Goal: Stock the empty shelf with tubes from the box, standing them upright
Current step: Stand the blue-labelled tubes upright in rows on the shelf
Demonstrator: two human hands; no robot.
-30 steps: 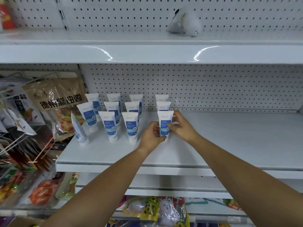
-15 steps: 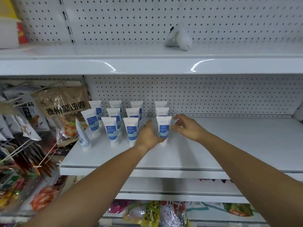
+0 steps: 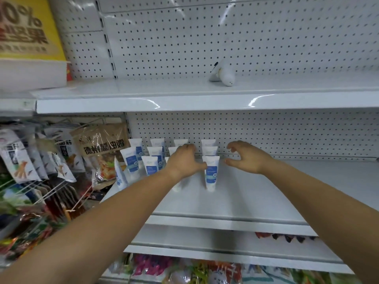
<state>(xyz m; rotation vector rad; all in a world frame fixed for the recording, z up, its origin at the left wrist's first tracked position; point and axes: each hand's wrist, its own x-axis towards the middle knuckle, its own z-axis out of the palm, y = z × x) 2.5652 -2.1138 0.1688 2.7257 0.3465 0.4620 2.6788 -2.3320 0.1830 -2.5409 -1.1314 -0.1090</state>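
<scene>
Shelf: a white metal shelf [image 3: 256, 201] with a white pegboard back panel [image 3: 266, 134]; its left part carries the stock.
Tubes: white plastic tubes with blue labels [image 3: 149, 168] stand upright, cap down, in columns that run from near to far at the left of the shelf.
Front tube: the nearest tube of the right-hand column [image 3: 211, 174] stands upright on its own, with two more of its column behind it.
Leaning tube: one tube at the far left of the group [image 3: 120, 178] tilts instead of standing straight.
Left hand: the left hand [image 3: 184, 162] hovers over the third column with its back to the camera. Its thumb reaches right to the front tube's left edge. Its fingers [image 3: 189, 147] bend down out of sight, so I cannot tell whether they hold anything.
Right hand: the right hand [image 3: 249, 158] hangs just right of the front tube, apart from it, its fingers loosely curled and wide, holding nothing.
Upper shelf: a white rounded object [image 3: 224, 75] lies near the back panel.
Left side: hanging snack packets [image 3: 102, 145] crowd the next bay, below a yellow sign [image 3: 26, 29].
</scene>
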